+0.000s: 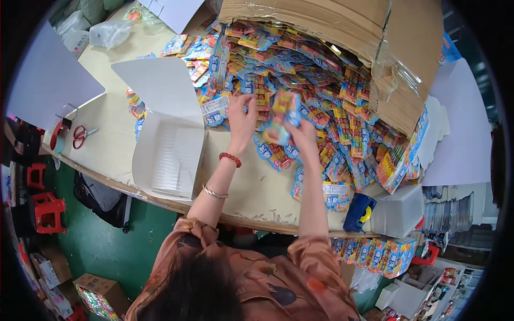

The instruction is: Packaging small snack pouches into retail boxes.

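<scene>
My right hand (303,138) grips a colourful candy packet (284,115) in blue, yellow and red, blurred by motion, above the front of a large heap of similar packets (316,69). To its left, my left hand (242,115) hovers at the heap's edge, fingers curved and apart with nothing visible between them. Next to its fingers is a blue packet with a white strip (215,108). An open white box (170,155) with a raised lid stands left of my left forearm; ribbed clear plastic shows inside it.
A big torn cardboard carton (321,18) lies tipped behind the heap. Red-handled scissors (80,137) and a tape roll (59,134) lie at the left edge. A blue tape dispenser (359,212) and stacked clear trays (397,211) stand at the right front edge. Red stools (49,211) stand on the green floor.
</scene>
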The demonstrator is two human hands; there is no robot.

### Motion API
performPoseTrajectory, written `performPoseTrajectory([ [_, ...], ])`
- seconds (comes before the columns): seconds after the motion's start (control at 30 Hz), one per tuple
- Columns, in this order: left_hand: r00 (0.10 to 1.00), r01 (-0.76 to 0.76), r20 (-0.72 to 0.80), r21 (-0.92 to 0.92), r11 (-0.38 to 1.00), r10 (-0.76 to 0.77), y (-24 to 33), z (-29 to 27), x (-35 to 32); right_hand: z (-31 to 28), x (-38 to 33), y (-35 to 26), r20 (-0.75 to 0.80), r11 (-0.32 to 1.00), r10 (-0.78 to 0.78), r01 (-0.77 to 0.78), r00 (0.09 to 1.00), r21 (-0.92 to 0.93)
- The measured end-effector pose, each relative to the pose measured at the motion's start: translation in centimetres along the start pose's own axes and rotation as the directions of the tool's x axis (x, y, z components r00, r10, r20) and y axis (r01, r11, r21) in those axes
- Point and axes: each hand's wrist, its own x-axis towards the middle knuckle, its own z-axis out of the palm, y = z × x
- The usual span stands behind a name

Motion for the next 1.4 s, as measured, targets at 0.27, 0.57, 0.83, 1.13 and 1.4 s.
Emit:
performPoseTrajectory([
  [0.27, 0.848, 0.494, 0.340, -0.786, 0.373, -0.407, 3.2, 3.7, 3.4, -4.3, -0.3, -1.3, -0.291, 0.501, -0.631, 0.091, 0.719, -0.861],
  [0.57, 0.887, 0.449, 0.283, -0.706, 0.547, -0.364, 2.5, 4.4, 5.7, 2.0, 11.5, -2.2, 0.038, 0.556, 0.116, -0.097, 0.992, 0.825],
  [0.83, 0.868, 0.472, 0.286, -0.729, 0.496, -0.405, 3.0, 2.9, 3.8, 2.6, 14.3, -5.1, -0.068, 0.337, 0.255, -0.023, 0.964, 0.941],
  [1.13, 0.902, 0.421, 0.257, -0.700, 0.577, -0.347, 2.2, 2.4, 2.9, 0.7, 14.8, -4.2, 0.169, 0.384, 0.202, -0.237, 0.965, 0.892],
  [1.4, 0.895, 0.438, 0.294, -0.729, 0.527, -0.337, 1.6, 3.1, 3.4, 3.0, 17.1, -4.0, -0.259, 0.427, 0.455, 0.046, 0.852, 0.903],
])
